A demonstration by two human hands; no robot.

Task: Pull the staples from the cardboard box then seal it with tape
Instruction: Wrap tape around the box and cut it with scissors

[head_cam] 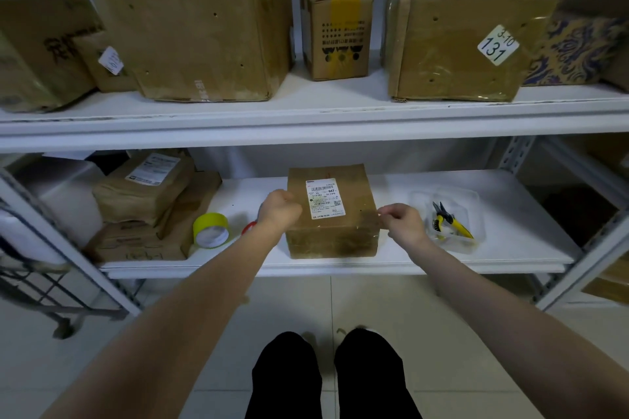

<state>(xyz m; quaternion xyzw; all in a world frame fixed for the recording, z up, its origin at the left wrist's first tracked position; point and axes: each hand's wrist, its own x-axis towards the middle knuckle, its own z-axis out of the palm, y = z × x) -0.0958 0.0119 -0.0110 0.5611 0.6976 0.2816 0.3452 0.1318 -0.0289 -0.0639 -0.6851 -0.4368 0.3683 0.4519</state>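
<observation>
black trouser legs [326,381] stand on pale floor tiles, and two bare forearms reach forward to the lower shelf [510,211] of a white metal rack. cardboard box [332,235] sits mid-shelf, its front face square to the shelf's front edge and just behind it. its white label [325,197] runs lengthwise front to back; the box's own long axis is hard to judge. left hand [279,209] grips the upper left edge with curled fingers. right hand [403,223] pinches thumb and forefinger at the upper right edge; what they hold cannot be told. bare shelf lies behind the box. yellow tape roll [211,230] stands left, and a clear tray [476,214] with yellow-handled pliers [452,223] stands right, both near. upper shelf [306,126] caps the space overhead.
</observation>
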